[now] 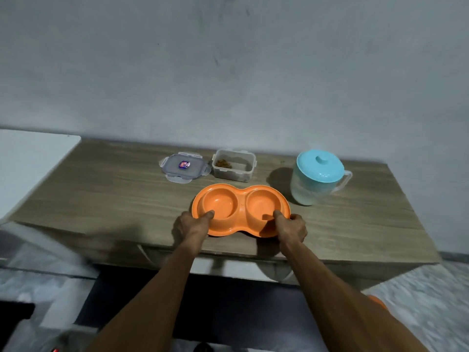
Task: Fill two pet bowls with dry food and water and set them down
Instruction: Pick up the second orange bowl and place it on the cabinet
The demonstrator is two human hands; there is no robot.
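Observation:
An orange double pet bowl [241, 199] lies on the wooden table [114, 189] near its front edge. Both wells look empty. My left hand [191, 224] grips the bowl's near left rim, thumb inside the left well. My right hand [290, 228] grips the near right rim, thumb inside the right well. Behind the bowl stands an open clear container [234, 165] with a little brown dry food in it. Its lid [184, 166] lies flat to its left. A pitcher [318, 177] with a light blue lid stands to the right of the bowl.
A grey wall rises just behind the table. A white surface [33, 163] adjoins the table's left end. Patterned floor [418, 301] shows at the lower right, below the table's front edge.

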